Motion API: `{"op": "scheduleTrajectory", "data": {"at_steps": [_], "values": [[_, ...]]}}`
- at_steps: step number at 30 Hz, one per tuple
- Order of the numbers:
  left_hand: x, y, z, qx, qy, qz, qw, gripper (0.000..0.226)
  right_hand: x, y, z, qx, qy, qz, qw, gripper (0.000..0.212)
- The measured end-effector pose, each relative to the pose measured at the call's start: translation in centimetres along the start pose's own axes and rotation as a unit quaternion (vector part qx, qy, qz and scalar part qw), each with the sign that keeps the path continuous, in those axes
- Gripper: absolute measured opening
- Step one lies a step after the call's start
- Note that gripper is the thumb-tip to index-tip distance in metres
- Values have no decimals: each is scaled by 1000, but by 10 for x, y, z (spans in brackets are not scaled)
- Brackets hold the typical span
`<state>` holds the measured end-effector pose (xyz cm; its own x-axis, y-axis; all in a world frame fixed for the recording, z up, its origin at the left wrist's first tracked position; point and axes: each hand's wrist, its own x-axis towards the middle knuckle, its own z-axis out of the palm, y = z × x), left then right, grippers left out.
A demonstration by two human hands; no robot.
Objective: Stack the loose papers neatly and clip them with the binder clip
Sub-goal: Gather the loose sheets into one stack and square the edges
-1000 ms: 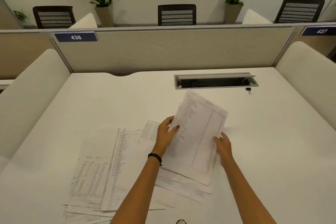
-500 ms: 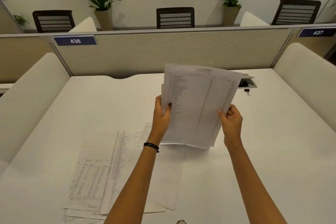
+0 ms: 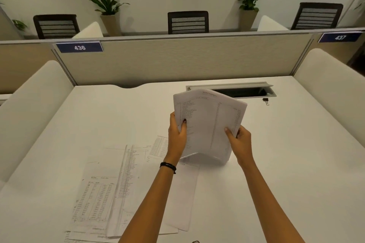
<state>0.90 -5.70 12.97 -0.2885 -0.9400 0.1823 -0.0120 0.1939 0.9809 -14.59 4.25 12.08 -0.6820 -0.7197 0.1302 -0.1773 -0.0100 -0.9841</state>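
A small stack of printed sheets (image 3: 207, 124) stands nearly upright with its bottom edge on or just above the white desk (image 3: 296, 163). My left hand (image 3: 176, 136) grips its left edge and my right hand (image 3: 240, 141) grips its right edge; the sheets bow toward me in the middle. Several loose printed papers (image 3: 118, 193) lie spread flat on the desk to the lower left, partly overlapping. A small black binder clip (image 3: 266, 100) lies at the back right of the desk, apart from both hands.
A recessed cable slot (image 3: 237, 89) with its lid raised sits at the back of the desk, just left of the clip. Padded partitions (image 3: 177, 61) enclose the desk at the back and both sides. Chairs and potted plants stand beyond.
The held sheets came up off the desk pile, were raised upright, and have now dropped lower so their bottom edge is at the desk surface. Both hands kept their grip.
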Motion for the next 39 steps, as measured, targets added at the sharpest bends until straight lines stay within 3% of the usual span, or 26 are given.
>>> {"op": "scheduleTrajectory", "data": {"at_steps": [6, 12, 18, 25, 39], "values": [[1, 15, 0, -25, 30, 9, 999, 45, 5, -11, -7, -6, 28, -19, 999, 14], [3, 0, -10, -17, -44, -19, 999, 34, 3, -10, -15, 38, 26, 23, 999, 11], [5, 12, -13, -66, -56, -87, 992, 13, 3, -20, -17, 42, 24, 12, 999, 4], [-1, 6, -15, -63, -86, -101, 989, 16, -3, -15, -18, 60, -7, 39, 997, 11], [-8, -9, -22, -70, -47, -117, 990, 11, -8, 1, -15, 43, -54, 60, 996, 13]]}}
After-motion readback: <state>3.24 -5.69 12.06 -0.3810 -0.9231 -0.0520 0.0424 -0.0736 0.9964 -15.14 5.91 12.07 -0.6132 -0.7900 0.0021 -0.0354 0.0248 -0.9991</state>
